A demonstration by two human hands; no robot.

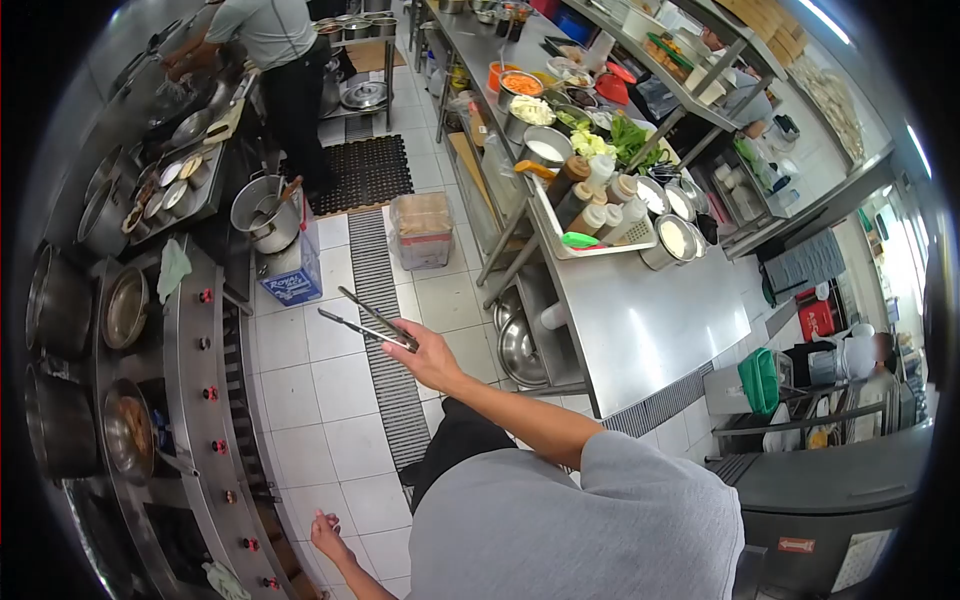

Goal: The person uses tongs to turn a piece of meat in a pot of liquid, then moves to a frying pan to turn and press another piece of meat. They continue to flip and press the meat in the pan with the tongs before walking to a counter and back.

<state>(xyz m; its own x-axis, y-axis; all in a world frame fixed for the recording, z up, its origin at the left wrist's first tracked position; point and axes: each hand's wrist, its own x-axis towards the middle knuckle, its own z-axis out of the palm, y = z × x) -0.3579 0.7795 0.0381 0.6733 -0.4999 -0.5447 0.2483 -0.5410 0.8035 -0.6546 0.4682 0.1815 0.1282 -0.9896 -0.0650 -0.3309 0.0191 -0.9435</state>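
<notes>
My right hand (pixel 432 358) is closed round metal tongs (pixel 368 322), held over the tiled floor with their two arms apart at the tips. Nothing is between the tips. Low in the view, my left hand (pixel 328 535) hangs near the stove front, its fingers loosely bent and apart, with nothing visible in it. On the stove (pixel 190 400) to the left sits a frying pan (pixel 128 430) with brownish food in it. Beyond it is another pan (pixel 126 308). Two large dark pots (pixel 58 420) stand behind these pans.
A steel worktable (pixel 640 330) carries squeeze bottles (pixel 570 180), vegetables and tubs. A pot (pixel 266 215) rests on a blue crate (pixel 290 272); a covered box (pixel 421 230) stands on the floor. A co-worker (pixel 280 60) works at the far left. A rubber mat (pixel 365 170) lies nearby.
</notes>
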